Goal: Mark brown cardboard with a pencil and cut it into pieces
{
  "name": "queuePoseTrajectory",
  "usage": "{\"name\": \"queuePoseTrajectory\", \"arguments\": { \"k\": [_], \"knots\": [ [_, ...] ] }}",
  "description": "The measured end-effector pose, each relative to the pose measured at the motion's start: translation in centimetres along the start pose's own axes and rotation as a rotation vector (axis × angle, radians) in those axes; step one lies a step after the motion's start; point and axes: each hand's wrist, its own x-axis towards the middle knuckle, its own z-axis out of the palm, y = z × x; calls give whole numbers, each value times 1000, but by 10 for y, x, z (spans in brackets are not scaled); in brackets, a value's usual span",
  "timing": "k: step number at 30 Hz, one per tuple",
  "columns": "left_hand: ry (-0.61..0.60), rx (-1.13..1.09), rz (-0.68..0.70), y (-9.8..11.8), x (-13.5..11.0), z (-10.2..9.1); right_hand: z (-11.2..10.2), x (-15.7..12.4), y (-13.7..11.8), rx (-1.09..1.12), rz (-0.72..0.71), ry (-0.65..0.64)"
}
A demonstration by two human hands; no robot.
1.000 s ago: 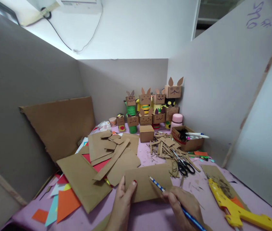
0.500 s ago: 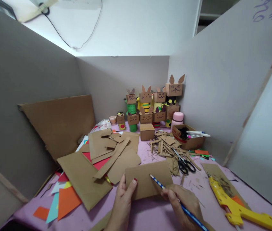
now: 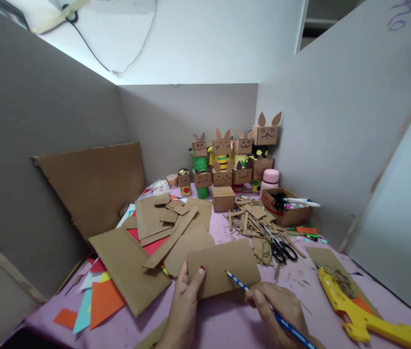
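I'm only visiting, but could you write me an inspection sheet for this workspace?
Surface: light purple cover, specked in places.
Things in hand: plain cardboard piece, blue dotted pencil.
Grip: left hand holds the cardboard piece's left end; right hand holds the pencil, tip at or just above the cardboard piece.
Clutter: cardboard strips, scissors, orange paper, yellow glue gun.
Cables: dark cord high on the white wall.
Surroundings: grey partitions, cardboard figures, pink bottle.
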Motion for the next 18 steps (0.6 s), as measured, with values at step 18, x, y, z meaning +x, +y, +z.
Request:
{"name": "queuePoseTrajectory", "arguments": {
  "k": [18],
  "knots": [
    [220, 16, -16, 0, 7, -7, 6, -11, -2, 112, 293, 334]
  ]
}}
